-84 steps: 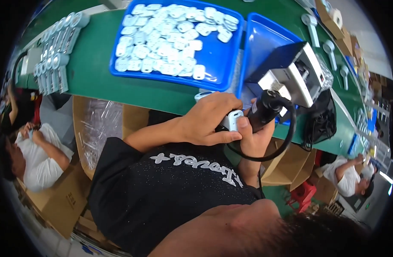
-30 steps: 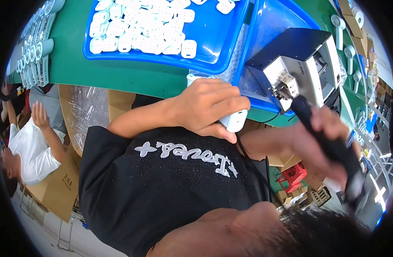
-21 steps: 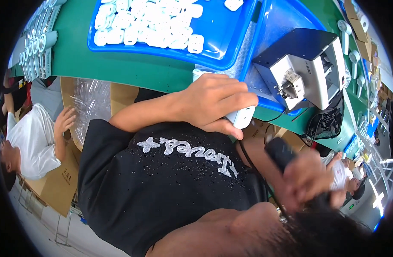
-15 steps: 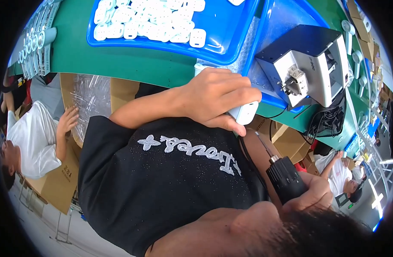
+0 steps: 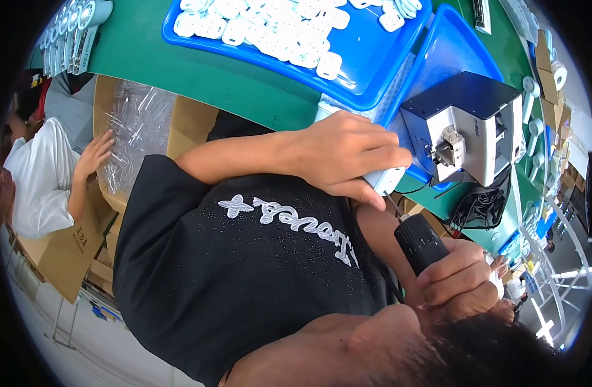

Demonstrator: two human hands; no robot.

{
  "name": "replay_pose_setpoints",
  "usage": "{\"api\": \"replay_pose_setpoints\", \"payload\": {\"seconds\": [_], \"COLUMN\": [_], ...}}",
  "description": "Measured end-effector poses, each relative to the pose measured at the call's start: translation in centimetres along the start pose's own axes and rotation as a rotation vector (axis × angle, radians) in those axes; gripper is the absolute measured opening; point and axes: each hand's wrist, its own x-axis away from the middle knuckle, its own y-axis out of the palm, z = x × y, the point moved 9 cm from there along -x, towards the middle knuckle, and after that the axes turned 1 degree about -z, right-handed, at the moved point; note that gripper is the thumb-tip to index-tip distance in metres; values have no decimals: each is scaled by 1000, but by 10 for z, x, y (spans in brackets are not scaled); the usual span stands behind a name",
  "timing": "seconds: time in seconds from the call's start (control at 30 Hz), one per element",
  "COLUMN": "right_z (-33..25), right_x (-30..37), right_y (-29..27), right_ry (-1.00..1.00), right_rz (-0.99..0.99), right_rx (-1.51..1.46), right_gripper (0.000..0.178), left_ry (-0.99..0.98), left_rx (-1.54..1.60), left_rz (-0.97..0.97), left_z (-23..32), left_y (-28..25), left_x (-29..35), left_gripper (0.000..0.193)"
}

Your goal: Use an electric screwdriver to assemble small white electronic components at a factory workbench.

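My left hand [image 5: 354, 155] is closed around a white plastic casing [image 5: 385, 179], whose squared end shows past the thumb; the fingers hide most of the rest. My right hand [image 5: 460, 277] grips a black electric screwdriver [image 5: 420, 242] by its body. The screwdriver's thin metal bit points up and left to the end of the casing, by my left thumb. Whether the tip sits in a hole there is too small to tell. A black and white screw feeder [image 5: 467, 129] stands on the table just beyond my left hand.
A blue tray [image 5: 367, 97] heaped with small white plastic pieces [image 5: 270, 32] lies on the green table [image 5: 141, 58]. Handheld fans [image 5: 83, 22] line the far left and right. At left, a person's hand [image 5: 97, 153] touches a carton of clear plastic pieces [image 5: 138, 129].
My right hand has brought the screwdriver up and left, so its bit now meets the casing's end instead of standing apart. The whole view has shifted slightly.
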Motion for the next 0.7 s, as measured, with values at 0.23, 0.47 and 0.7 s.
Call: {"api": "replay_pose_setpoints", "payload": {"seconds": [0.23,0.47,0.7], "right_z": [35,75,207], "right_x": [1,11,40], "right_y": [-21,-58,-34], "right_ry": [188,842,924], "right_rz": [73,351,-801], "right_rx": [190,965,1470], "right_gripper": [34,61,66], "left_ry": [63,352,475], "left_rx": [-206,-588,-1270], "left_rz": [-130,-394,-399], "left_z": [24,-150,-300], "left_y": [-27,-64,-146], "left_x": [-8,-174,-207], "left_gripper": [51,40,47]}}
